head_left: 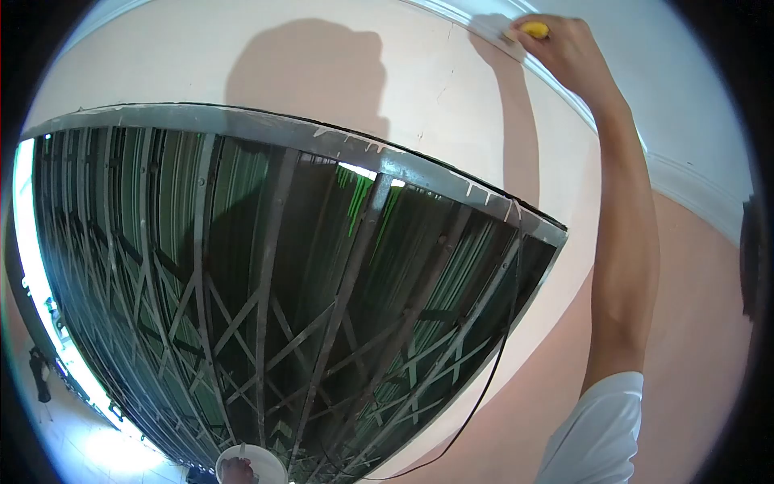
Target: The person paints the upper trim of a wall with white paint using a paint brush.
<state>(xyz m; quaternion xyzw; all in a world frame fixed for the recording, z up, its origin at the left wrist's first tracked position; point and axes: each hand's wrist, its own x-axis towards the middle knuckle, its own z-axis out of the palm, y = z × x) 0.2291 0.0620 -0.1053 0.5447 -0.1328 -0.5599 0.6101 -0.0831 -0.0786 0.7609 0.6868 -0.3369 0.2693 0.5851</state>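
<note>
High at the upper right, my right hand (563, 50) is closed round the yellow handle of a paintbrush (534, 31). The brush's tip is at the seam where the pale pink wall (435, 60) meets the white cornice (568, 95); its bristles are mostly hidden. At the bottom edge, a round white tub (270, 461) shows from above. What looks like my left hand (236, 470) is at the tub's near rim, fingers bent over it and partly cut off by the frame. My right arm reaches up from a white sleeve.
A dark folding metal gate (266, 323) fills the opening below the wall, under a grey lintel (282, 129) with pale paint drips. A black cable (484, 391) hangs down its right side. Bright floor (121, 452) shows far below at left. A dark object (750, 258) is at the right edge.
</note>
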